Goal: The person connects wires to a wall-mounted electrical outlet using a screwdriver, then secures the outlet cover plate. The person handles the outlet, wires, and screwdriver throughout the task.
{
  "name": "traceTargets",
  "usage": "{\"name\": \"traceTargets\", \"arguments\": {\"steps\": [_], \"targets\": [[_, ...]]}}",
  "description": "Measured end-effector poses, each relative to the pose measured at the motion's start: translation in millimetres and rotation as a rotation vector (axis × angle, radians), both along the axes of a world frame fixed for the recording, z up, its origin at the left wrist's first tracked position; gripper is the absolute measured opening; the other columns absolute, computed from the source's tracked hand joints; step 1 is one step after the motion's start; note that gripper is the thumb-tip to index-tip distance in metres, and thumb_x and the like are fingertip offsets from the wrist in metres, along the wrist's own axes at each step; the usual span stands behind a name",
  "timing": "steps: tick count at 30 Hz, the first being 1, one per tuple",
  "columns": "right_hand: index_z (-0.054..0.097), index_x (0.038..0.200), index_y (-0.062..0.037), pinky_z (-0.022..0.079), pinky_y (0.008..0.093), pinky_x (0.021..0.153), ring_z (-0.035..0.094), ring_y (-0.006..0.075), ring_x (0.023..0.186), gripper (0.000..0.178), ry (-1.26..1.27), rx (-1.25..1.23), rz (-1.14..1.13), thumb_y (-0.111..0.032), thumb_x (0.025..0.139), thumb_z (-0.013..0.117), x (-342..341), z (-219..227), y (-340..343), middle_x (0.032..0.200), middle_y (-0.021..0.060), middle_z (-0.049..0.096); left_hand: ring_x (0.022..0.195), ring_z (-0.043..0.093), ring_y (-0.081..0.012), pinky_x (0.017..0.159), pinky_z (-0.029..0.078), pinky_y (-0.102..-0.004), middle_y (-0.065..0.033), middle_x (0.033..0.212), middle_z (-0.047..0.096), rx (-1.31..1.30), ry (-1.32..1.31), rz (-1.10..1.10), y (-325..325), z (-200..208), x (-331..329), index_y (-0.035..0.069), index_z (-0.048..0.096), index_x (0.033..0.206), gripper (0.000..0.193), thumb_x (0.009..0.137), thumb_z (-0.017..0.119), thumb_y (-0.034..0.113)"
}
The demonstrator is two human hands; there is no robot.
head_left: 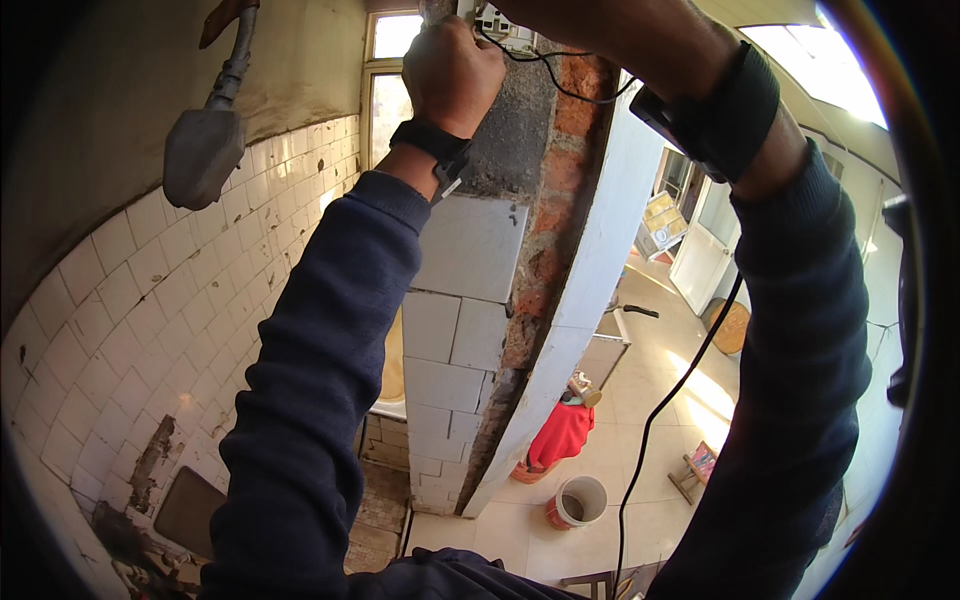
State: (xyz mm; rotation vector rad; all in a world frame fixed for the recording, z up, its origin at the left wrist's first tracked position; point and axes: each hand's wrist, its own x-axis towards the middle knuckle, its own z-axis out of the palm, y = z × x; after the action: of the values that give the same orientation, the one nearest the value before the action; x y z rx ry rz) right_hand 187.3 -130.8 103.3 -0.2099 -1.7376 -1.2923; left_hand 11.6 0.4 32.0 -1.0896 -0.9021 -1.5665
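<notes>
White tiles line the worn wall (215, 280) of this room, and one tiled pillar (465, 250) stands in the middle, with a strip of bare red brick (562, 185) down its right edge. Both my arms reach up to the pillar's top. There sits one white electrical fitting (511, 30), small and boxy, with dark openings in its face; a thin black wire (572, 93) loops from it across the brick. My left hand (456, 75) is beside the fitting, knuckles bent (its back hides the fingertips, so I cannot tell whether they pinch anything). My right hand (600, 25) runs past the upper edge, and I cannot tell its grip. I wear two black wristbands (432, 146), one per wrist. Right of the pillar's foot are one bucket (557, 513) and one red cloth (562, 436); farther right hangs one long black cable (655, 411).
</notes>
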Motion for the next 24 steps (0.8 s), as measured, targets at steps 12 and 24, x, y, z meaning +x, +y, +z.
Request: {"name": "traceTargets", "arguments": {"steps": [12, 24], "targets": [[0.061, 0.096, 0.0015, 0.047, 0.0423, 0.050, 0.061, 0.0300, 0.052, 0.021, -0.010, -0.028, 0.004, -0.018, 0.092, 0.068, -4.5, 2.4, -4.9, 0.064, 0.0159, 0.063, 0.071, 0.074, -0.0350, 0.067, 0.058, -0.0399, -0.0134, 0.074, 0.075, 0.005, -0.116, -0.151, 2.9, 4.0, 0.7, 0.006, 0.077, 0.079, 0.011, 0.076, 0.074, 0.016], [0.058, 0.098, -0.0004, 0.045, 0.0444, 0.050, 0.060, 0.0324, 0.052, 0.016, -0.007, 0.045, 0.032, -0.013, 0.090, 0.064, -0.7, -0.5, 0.6, 0.063, 0.0158, 0.061, 0.070, 0.065, -0.0477, 0.063, 0.051, -0.0569, -0.0240, 0.071, 0.065, 0.092, 0.036, -0.057, 6.3, 5.0, -1.1, 0.000, 0.061, 0.084, 0.004, 0.082, 0.064, 0.002]]}}
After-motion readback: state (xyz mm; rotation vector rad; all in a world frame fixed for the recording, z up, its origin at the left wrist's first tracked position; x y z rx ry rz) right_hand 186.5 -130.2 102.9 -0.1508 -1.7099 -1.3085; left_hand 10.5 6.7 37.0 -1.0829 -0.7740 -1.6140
